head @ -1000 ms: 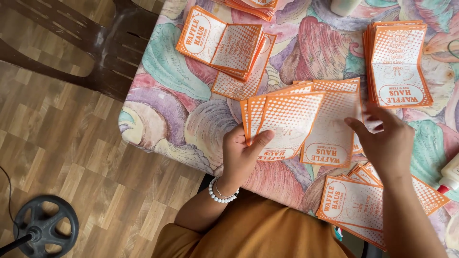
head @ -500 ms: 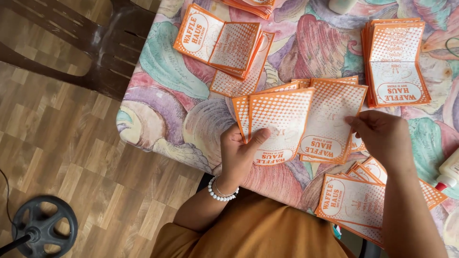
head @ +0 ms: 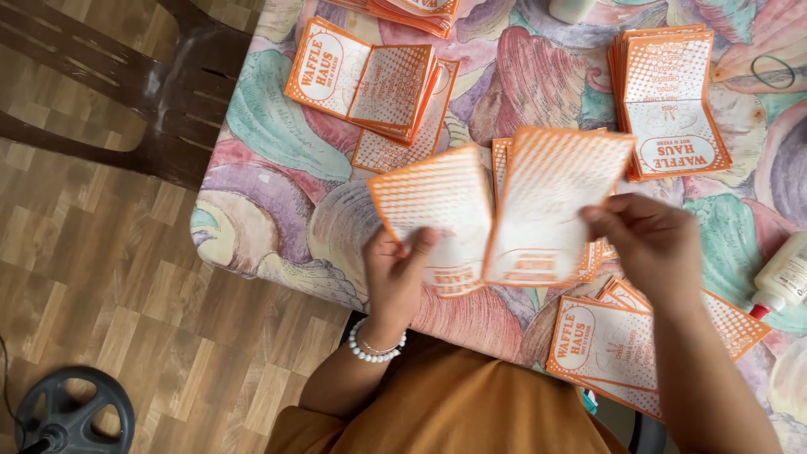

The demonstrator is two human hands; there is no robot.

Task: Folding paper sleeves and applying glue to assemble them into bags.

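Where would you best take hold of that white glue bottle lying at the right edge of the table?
Probably around the bottle's white body, coming from above. The glue bottle lies on its side on the flowery tablecloth, its red-tipped end towards the person, so the round body is the widest free part. Both hands are busy: the left hand and right hand each hold orange-and-white paper sleeves.

Your one camera sat on your head and looked almost straight down. It was close to your left hand (head: pixel 395 277) and right hand (head: pixel 651 244), which filled the middle of the picture. It took in the table (head: pixel 277 168) edge, the wood floor (head: pixel 109 277) on the left, and your orange top (head: pixel 471 412) below.
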